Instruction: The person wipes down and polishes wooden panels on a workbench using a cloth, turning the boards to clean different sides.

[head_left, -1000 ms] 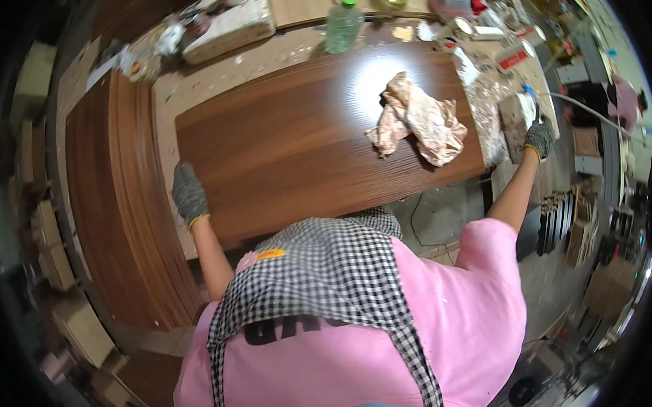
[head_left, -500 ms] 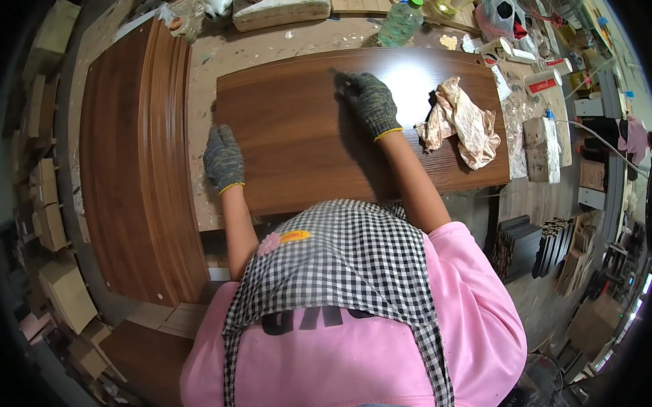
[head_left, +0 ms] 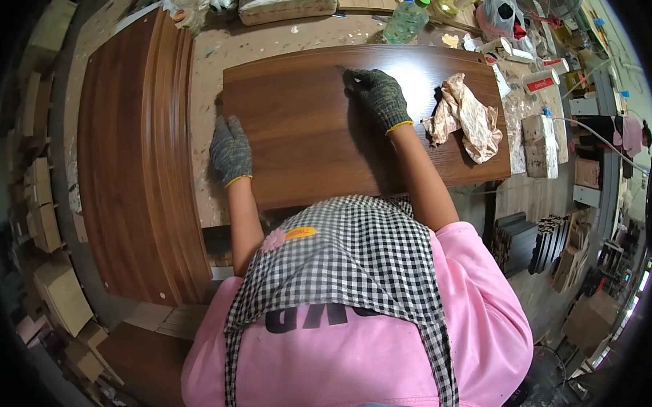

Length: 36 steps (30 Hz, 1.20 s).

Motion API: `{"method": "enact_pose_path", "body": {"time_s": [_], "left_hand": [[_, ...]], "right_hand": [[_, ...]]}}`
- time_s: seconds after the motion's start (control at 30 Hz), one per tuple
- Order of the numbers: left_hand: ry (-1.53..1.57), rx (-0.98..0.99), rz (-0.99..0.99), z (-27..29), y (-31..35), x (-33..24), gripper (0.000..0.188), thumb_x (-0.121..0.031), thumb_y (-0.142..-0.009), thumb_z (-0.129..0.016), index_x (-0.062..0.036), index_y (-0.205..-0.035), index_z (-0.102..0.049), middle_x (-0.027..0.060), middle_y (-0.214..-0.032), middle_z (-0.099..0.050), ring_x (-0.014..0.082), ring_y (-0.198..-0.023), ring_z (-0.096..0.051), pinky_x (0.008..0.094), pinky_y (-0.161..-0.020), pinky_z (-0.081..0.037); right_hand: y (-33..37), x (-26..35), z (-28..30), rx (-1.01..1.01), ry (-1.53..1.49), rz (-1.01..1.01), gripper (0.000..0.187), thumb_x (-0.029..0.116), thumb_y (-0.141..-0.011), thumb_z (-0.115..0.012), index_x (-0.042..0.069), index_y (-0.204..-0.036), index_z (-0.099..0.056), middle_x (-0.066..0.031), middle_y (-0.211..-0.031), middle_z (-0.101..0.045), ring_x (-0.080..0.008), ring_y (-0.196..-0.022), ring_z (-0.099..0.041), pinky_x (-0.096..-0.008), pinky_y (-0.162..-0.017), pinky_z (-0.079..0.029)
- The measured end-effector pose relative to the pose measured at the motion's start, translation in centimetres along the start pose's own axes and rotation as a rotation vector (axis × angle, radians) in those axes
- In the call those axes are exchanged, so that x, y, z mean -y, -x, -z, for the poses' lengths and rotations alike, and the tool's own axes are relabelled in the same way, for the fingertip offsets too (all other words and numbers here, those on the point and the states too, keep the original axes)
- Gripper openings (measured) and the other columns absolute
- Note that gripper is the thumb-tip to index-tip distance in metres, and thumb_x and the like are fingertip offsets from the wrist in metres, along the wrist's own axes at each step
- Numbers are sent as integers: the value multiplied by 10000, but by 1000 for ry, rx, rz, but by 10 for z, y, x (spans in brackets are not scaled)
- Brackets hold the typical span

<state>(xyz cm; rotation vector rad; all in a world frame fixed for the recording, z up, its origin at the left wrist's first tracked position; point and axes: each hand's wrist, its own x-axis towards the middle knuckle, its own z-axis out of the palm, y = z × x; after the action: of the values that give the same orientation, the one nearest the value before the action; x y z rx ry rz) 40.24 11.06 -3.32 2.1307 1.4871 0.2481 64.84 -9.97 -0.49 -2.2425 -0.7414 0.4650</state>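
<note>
A brown wood-grain panel [head_left: 293, 122] lies flat on the worktable in front of me. My left hand [head_left: 231, 154], in a dark grey knit glove, rests at the panel's left edge with its fingers stretched out. Over the panel's upper middle is my right hand [head_left: 381, 100], gloved alike. Its fingers are drawn together in a pinch near the surface, and whatever is in them is too small or hidden to name. A crumpled, stained pale cloth [head_left: 466, 121] lies on the panel to the right of that hand.
More brown panels [head_left: 127, 173] are stacked at the left. Beyond the panel stand a green-capped bottle [head_left: 405, 21] and a whitish block [head_left: 287, 3]. Paper cups [head_left: 541, 81], a plastic bag [head_left: 496, 16] and another block [head_left: 539, 146] are at the right.
The whole view has shifted slightly, with the panel appearing a little to the right. Both hands stay at nearly the same places on it, the right one still pinched.
</note>
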Motion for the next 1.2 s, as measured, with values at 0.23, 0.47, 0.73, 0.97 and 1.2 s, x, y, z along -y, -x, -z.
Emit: {"method": "enact_pose_path", "body": {"time_s": [0.23,0.47,0.73,0.97,1.2], "left_hand": [[-13,-14,-29,-6,-2,9,648,-488,-1049,-374,29,-1408,-529,275,-1398,-569,432,-1297,-539,477,-1112,-411],[-20,1,-27,0,1,3,645,-492,-1050,-363,14,-1410,-539,268,-1404,-567,426,-1293,-544,474,-1105,-421],[95,-39,-58,-5,-3,7,659,-509,-1054,-358,1,-1439,-521,244,-1446,-544,406,-1335,-517,457,-1135,-395],[328,-217,-119,-21,-4,20,544,-385,-1086,-322,-15,-1435,-514,242,-1423,-561,407,-1298,-543,467,-1089,-436],[-236,-103,-178,-58,-52,81,479,-190,-1080,-275,-22,-1492,-452,232,-1417,-574,300,-1288,-591,399,-1081,-478]], "right_hand": [[-3,-12,-3,2,137,49,304,302,-891,-720,166,-1161,-744,-134,-1113,-738,-327,-1034,-696,-408,-914,-544],[22,-9,-20,-12,199,104,255,350,-924,-646,208,-1101,-763,-134,-1062,-739,-336,-987,-706,-429,-889,-552],[4,-59,-7,-292,-177,-121,210,196,-910,-724,103,-1095,-761,-146,-1029,-758,-254,-910,-742,-364,-845,-572],[37,44,-51,116,462,432,142,238,-843,-626,148,-810,-731,-154,-890,-723,-380,-862,-702,-475,-779,-565],[111,-2,27,442,-315,345,293,283,-889,-758,119,-1130,-771,-123,-1092,-748,-243,-1019,-702,-372,-911,-548]]}}
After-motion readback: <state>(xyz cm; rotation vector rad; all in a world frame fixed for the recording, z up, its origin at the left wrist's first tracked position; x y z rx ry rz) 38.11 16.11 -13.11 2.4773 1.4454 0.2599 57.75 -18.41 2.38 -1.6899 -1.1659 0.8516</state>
